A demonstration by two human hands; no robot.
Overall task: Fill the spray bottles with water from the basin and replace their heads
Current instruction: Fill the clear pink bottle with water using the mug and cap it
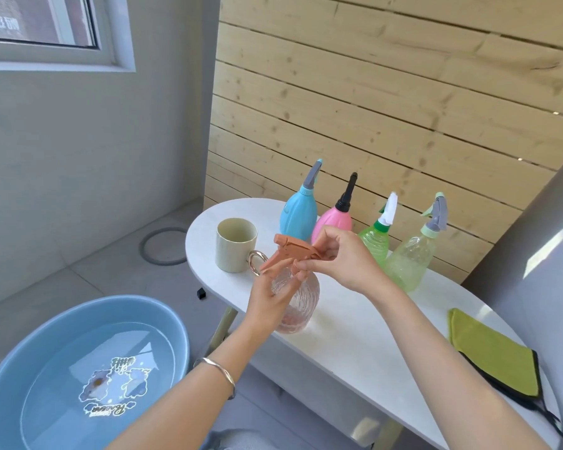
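Here: bottle [298,303] upright, spray head [293,251] leftward.

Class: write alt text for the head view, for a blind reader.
A person's left hand holds a clear ribbed bottle on a white table while the right hand pinches an orange spray head at its neck. Four other spray bottles and a cream mug stand behind; a blue basin of water sits on the floor.

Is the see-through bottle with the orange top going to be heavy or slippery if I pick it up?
Probably light: the clear bottle looks mostly empty. Its ribbed sides should help you grip, though they could slip when wet. With the orange spray head at its top, a high push might tip it; the left hand holds it.
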